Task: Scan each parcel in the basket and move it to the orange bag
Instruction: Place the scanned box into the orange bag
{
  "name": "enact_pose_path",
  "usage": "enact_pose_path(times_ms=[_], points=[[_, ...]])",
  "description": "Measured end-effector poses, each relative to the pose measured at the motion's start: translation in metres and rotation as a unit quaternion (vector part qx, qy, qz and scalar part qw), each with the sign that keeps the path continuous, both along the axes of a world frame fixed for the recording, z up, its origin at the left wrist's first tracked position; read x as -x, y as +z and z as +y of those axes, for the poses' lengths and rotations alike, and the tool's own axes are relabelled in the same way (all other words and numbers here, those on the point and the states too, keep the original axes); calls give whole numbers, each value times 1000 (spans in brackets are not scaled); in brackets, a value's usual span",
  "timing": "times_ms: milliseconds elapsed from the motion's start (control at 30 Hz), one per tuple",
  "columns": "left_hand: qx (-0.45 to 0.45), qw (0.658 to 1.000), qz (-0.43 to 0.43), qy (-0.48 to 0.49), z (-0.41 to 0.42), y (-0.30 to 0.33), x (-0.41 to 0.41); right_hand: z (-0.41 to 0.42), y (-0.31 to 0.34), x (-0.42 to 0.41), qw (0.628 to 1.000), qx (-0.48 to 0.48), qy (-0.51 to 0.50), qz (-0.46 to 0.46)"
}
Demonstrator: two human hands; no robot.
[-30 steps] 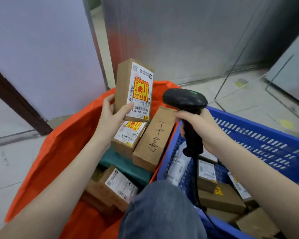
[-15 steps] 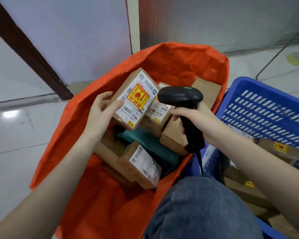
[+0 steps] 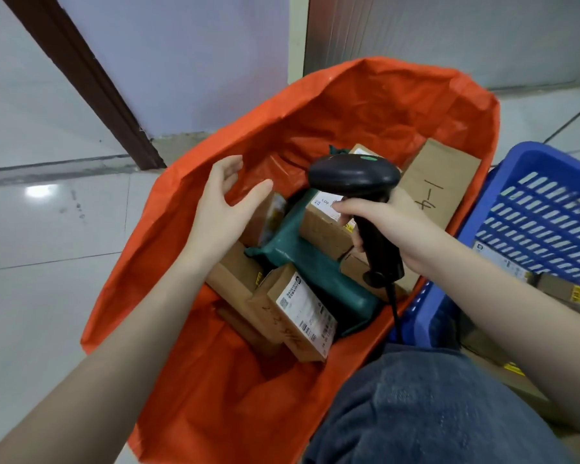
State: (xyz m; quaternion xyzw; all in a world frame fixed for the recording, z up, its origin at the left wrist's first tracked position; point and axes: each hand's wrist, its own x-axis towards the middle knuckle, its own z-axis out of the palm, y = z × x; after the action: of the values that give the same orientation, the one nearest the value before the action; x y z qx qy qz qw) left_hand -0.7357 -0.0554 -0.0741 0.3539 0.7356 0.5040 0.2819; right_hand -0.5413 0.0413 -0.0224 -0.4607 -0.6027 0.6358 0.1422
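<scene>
The orange bag (image 3: 365, 105) lies open on the floor with several cardboard parcels and a green packet (image 3: 315, 266) inside. My left hand (image 3: 226, 209) hovers over the bag with fingers spread and holds nothing. Just below its thumb, a blurred parcel with a yellow label (image 3: 272, 219) drops among the others. My right hand (image 3: 382, 222) grips the handle of the black barcode scanner (image 3: 355, 179) above the bag's right side. The blue basket (image 3: 536, 209) stands at the right with a few parcels (image 3: 503, 262) showing behind my right forearm.
A labelled box (image 3: 302, 313) lies at the near end of the pile, and a plain box with handwriting (image 3: 439, 182) leans at the far right. My knee in jeans (image 3: 432, 410) fills the bottom. A wall and dark door frame (image 3: 91, 88) rise behind the bag on the tiled floor.
My left hand has let go of the yellow-labelled parcel, which now falls into the orange bag. The view has swung left and down toward the bag.
</scene>
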Motion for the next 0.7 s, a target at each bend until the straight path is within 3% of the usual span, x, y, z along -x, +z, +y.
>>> enact_pose_path(times_ms=[333, 700], points=[[-70, 992, 10, -109, 40, 85, -85, 0, 61, -85, 994, -40, -67, 72], [-114, 952, 33, -280, 95, 145, -285, -8, 121, -292, 963, -98, -235, 91]])
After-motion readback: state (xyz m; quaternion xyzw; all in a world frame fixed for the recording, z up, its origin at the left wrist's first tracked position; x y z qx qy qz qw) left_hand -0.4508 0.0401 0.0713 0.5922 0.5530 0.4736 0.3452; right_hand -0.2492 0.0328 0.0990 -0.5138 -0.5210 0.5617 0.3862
